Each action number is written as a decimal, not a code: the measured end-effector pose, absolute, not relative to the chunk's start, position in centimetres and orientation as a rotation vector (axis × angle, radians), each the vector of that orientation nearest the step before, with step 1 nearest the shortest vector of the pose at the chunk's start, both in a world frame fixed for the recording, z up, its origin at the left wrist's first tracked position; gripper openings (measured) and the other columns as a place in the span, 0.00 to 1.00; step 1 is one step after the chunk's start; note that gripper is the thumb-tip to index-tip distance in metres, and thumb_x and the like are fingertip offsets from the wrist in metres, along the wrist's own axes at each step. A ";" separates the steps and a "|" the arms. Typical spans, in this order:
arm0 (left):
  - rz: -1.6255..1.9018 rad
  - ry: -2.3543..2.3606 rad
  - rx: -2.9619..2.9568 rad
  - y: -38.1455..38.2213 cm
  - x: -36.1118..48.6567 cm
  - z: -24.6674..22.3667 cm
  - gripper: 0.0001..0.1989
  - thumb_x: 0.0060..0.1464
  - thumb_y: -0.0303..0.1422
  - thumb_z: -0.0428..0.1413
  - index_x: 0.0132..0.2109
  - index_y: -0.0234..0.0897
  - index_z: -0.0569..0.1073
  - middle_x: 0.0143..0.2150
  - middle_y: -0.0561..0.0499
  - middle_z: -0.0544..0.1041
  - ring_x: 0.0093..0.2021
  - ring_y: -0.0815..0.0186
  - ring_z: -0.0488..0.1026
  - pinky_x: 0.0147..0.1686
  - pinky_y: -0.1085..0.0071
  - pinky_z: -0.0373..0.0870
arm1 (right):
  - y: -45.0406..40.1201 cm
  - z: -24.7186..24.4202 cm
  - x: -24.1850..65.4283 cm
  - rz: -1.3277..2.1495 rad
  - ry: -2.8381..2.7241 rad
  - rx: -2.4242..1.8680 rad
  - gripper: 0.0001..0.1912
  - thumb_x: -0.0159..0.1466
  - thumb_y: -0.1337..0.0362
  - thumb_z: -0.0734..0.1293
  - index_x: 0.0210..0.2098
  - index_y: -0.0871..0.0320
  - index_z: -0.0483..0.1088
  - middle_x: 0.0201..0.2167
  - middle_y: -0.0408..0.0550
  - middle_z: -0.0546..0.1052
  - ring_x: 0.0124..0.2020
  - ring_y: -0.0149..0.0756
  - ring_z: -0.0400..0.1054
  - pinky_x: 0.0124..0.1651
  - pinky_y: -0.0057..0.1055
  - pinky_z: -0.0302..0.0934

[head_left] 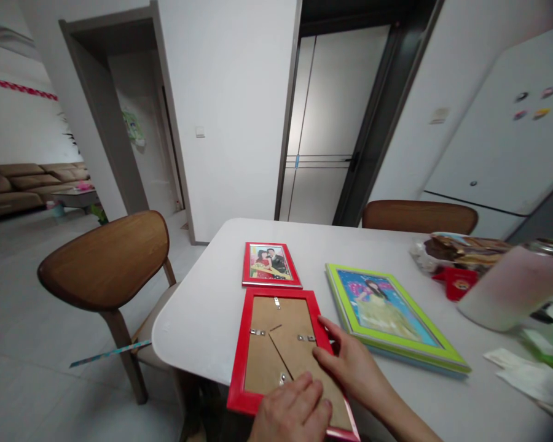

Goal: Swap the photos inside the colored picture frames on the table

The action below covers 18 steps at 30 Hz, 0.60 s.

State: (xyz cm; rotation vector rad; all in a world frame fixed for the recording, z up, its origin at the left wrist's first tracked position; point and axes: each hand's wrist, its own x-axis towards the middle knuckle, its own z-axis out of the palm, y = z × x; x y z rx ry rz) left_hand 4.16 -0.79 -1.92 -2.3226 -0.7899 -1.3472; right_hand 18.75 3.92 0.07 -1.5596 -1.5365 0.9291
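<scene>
A red picture frame (pixel 242 374) lies back side up at the table's near edge, its brown backing board (pixel 267 350) showing metal clips and a dark slanting stand slot. My left hand (pixel 295 408) rests on the lower part of the backing, fingers curled over the frame's near end. My right hand (pixel 350 362) grips the frame's right side, with thumb and fingers at the red border. Just beyond lies a smaller red frame (pixel 271 264) with a photo of two people. To the right is a green frame (pixel 387 307) with a photo of a person in a pale dress.
A white table (pixel 198 319) bears a large pale pink bottle (pixel 511 288), a red packet (pixel 458 282), wrapped food (pixel 465 248) and tissues (pixel 525 371) at the right. Wooden chairs stand at the left (pixel 110 264) and far side (pixel 419 216).
</scene>
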 end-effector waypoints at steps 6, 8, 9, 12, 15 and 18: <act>-1.345 -0.781 -2.313 -0.6 5.0 -4.0 0.14 0.55 0.27 0.41 0.31 0.36 0.71 0.31 0.54 0.78 0.32 0.68 0.75 0.29 0.77 0.72 | 4.1 -1.0 19.0 0.408 -1.912 -1.767 0.24 0.50 0.66 0.58 0.47 0.66 0.63 0.36 0.55 0.70 0.38 0.40 0.65 0.45 0.35 0.57; -1.329 -0.801 -2.338 -0.6 5.0 -4.4 0.13 0.54 0.27 0.42 0.31 0.36 0.71 0.32 0.54 0.78 0.33 0.68 0.75 0.30 0.76 0.72 | 4.2 -0.9 19.0 0.376 -1.964 -1.750 0.23 0.50 0.67 0.57 0.45 0.66 0.65 0.36 0.54 0.69 0.38 0.38 0.65 0.44 0.33 0.57; -1.291 -0.814 -2.401 -0.6 4.9 -4.4 0.11 0.54 0.28 0.44 0.33 0.37 0.71 0.33 0.54 0.78 0.35 0.67 0.75 0.31 0.76 0.72 | 4.3 -0.9 19.0 0.363 -1.978 -1.741 0.22 0.50 0.67 0.57 0.45 0.66 0.65 0.37 0.54 0.69 0.38 0.37 0.65 0.45 0.32 0.57; -1.029 -0.926 -2.755 -0.4 3.2 -3.4 0.11 0.49 0.35 0.50 0.40 0.36 0.69 0.41 0.50 0.76 0.41 0.63 0.72 0.38 0.71 0.71 | 4.8 -1.1 19.0 0.302 -2.010 -1.712 0.20 0.50 0.68 0.57 0.42 0.64 0.68 0.43 0.56 0.67 0.45 0.38 0.62 0.49 0.33 0.54; -0.712 -1.271 -2.986 -0.1 0.3 -1.6 0.27 0.40 0.42 0.57 0.47 0.34 0.66 0.49 0.43 0.69 0.48 0.56 0.66 0.47 0.59 0.64 | 5.3 -1.5 19.0 0.267 -2.046 -1.700 0.18 0.50 0.70 0.58 0.38 0.60 0.70 0.48 0.54 0.64 0.49 0.39 0.58 0.52 0.34 0.51; -0.593 -1.537 -3.013 0.3 -2.0 -0.4 0.33 0.36 0.47 0.59 0.48 0.33 0.65 0.53 0.38 0.64 0.53 0.51 0.60 0.52 0.51 0.54 | 5.7 -1.7 18.8 0.261 -2.073 -1.736 0.16 0.51 0.70 0.58 0.36 0.61 0.72 0.47 0.55 0.65 0.48 0.40 0.59 0.51 0.34 0.52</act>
